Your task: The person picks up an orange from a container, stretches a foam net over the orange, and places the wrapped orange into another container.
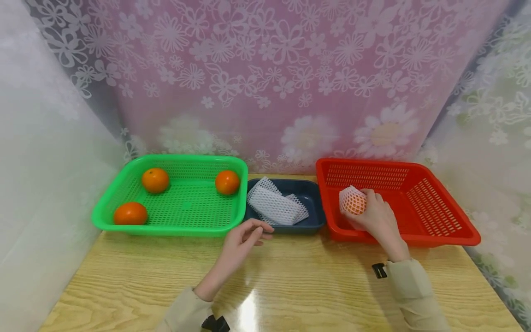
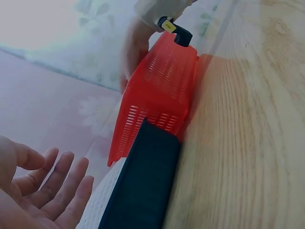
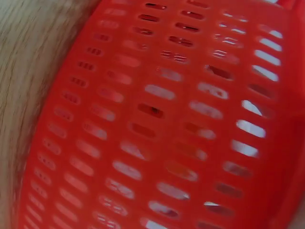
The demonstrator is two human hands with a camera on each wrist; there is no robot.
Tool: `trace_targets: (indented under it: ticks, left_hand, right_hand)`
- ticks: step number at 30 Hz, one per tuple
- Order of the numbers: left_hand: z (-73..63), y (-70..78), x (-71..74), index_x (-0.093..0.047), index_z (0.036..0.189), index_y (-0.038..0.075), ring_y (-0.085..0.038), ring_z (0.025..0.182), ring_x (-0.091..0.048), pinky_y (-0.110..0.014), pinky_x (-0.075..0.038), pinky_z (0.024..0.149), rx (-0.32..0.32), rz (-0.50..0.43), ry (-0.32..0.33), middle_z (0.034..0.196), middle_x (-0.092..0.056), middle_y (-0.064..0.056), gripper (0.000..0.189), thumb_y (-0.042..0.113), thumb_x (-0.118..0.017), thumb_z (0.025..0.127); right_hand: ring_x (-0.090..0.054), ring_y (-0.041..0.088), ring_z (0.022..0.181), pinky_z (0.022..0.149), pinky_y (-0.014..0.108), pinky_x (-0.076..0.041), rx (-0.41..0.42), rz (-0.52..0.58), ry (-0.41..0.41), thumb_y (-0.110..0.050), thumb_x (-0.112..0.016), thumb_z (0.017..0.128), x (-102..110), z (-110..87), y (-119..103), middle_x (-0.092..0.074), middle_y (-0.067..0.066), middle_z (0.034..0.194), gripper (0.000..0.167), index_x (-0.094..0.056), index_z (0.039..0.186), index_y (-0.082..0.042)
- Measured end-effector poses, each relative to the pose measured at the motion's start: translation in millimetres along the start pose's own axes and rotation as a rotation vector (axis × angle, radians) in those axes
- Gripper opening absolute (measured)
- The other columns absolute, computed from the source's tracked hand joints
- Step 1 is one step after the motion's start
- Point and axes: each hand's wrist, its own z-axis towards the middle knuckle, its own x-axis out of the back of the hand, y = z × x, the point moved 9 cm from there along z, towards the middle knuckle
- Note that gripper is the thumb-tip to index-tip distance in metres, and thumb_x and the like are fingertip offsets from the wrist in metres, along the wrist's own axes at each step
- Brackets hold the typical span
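At lower centre of the frame, my left hand (image 1: 246,235) is empty, fingers relaxed near the blue tray (image 1: 300,229). Right of centre, my right hand (image 1: 379,217) grips the orange (image 1: 355,204) in its net sleeve (image 1: 346,193), at the red basket (image 1: 452,239); steady pressure should avoid slipping the sleeve.

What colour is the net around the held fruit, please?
The net is white, clearest in the head view.

Behind the table (image 1: 315,281) there hangs a pink cloth (image 1: 257,69) with many white flower outlines, and lower on it are larger pale daisies (image 1: 383,131). On the left side stands a whitish sheet (image 1: 50,184), on the right a pale floral one (image 1: 502,147). The tabletop is light wood-grained (a bright reflection (image 1: 247,311) shines at its near part)
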Motion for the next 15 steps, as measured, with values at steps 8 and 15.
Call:
trace_targets:
  ticks: [8, 15]
  left_hand:
    - [4.9, 10.3, 28.7, -0.065, 0.117, -0.005, -0.042, 0.097, -0.07, -0.037, -0.06, 0.083, -0.017, 0.003, 0.045, 0.113, -0.069, -0.024, 0.024, 0.012, -0.051, 0.107]
    - [2.9, 31.3, 91.8, -0.064, 0.119, -0.006, -0.032, 0.099, -0.071, -0.032, -0.06, 0.082, -0.05, 0.073, 0.214, 0.114, -0.069, -0.025, 0.025, 0.012, -0.052, 0.107]
  right_hand:
    - [-0.058, 0.038, 0.093, 0.081, 0.053, -0.053, 0.016, -0.023, -0.257, -0.051, -0.076, 0.086, -26, 3.3, 5, -0.06, 0.029, 0.112, 0.085, -0.04, 0.131, 0.011]
    - [-0.054, 0.041, 0.104, 0.086, 0.058, -0.05, 0.035, 0.016, -0.249, -0.049, -0.076, 0.087, -24, 4.4, 2, -0.052, 0.033, 0.125, 0.093, -0.034, 0.147, 0.009]
